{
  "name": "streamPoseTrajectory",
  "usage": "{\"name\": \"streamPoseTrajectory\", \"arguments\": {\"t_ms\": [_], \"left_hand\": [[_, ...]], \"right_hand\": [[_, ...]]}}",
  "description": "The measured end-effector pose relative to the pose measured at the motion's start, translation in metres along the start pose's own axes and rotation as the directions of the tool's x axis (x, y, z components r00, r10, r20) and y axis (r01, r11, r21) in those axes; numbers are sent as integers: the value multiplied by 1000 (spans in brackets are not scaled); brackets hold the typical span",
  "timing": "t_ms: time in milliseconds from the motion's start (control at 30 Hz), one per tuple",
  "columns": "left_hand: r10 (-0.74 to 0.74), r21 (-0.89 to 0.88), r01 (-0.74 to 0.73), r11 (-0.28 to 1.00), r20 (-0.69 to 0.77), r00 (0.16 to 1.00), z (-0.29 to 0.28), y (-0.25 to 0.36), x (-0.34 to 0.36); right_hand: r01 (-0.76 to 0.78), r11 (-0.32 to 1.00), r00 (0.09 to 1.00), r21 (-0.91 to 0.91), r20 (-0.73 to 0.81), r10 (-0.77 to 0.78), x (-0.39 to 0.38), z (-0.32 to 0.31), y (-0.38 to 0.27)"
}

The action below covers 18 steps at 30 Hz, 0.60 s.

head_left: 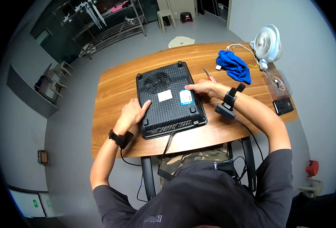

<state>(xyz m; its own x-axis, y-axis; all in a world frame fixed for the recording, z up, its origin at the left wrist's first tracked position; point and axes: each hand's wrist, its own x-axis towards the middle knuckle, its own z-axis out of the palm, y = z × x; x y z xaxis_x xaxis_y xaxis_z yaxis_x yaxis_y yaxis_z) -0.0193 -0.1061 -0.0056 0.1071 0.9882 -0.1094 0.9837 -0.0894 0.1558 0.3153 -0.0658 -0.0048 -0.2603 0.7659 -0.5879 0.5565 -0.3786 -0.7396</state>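
An induction cooker (pixel 168 108) lies upside down on the wooden table, its black textured underside facing up. A round fan grille (pixel 156 82), a white label, a blue-and-white sticker (pixel 185 97) and several stubby feet show on it. My left hand (pixel 133 111) grips its left edge, thumb on top, with the other fingers partly hidden. On the opposite edge my right hand (pixel 206 88) is closed, its thumb resting near the blue sticker. Just beyond the right hand is a screwdriver (pixel 211 78) with a red and white handle. The cooker's black cord (pixel 169 142) drops over the near table edge.
A blue cloth (pixel 234 65), a white fan (pixel 266 45) with cables, a clear plastic bag (pixel 278 81) and a black box-like item (pixel 283 106) occupy the table's right side. Stools (pixel 166 19) and a metal rack (pixel 111 34) stand beyond. Cables hang from my wrist devices.
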Motion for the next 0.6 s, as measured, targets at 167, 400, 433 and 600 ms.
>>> {"name": "streamPoseTrajectory", "arguments": {"t_ms": [167,400,433,600], "left_hand": [[59,-59,-64,996,-96,994,-4,2,-5],[377,-23,-388,921,-190,907,-6,37,-53],[444,-20,-452,892,-157,882,-3,41,-61],[576,-8,-577,817,73,814,18,67,-93]], "right_hand": [[-4,997,1000,71,-22,5,23,-1,19],[32,996,999,78,-6,-32,21,-3,20],[41,996,999,83,5,-41,29,-3,22],[22,998,999,57,-35,-20,22,0,17]]}}
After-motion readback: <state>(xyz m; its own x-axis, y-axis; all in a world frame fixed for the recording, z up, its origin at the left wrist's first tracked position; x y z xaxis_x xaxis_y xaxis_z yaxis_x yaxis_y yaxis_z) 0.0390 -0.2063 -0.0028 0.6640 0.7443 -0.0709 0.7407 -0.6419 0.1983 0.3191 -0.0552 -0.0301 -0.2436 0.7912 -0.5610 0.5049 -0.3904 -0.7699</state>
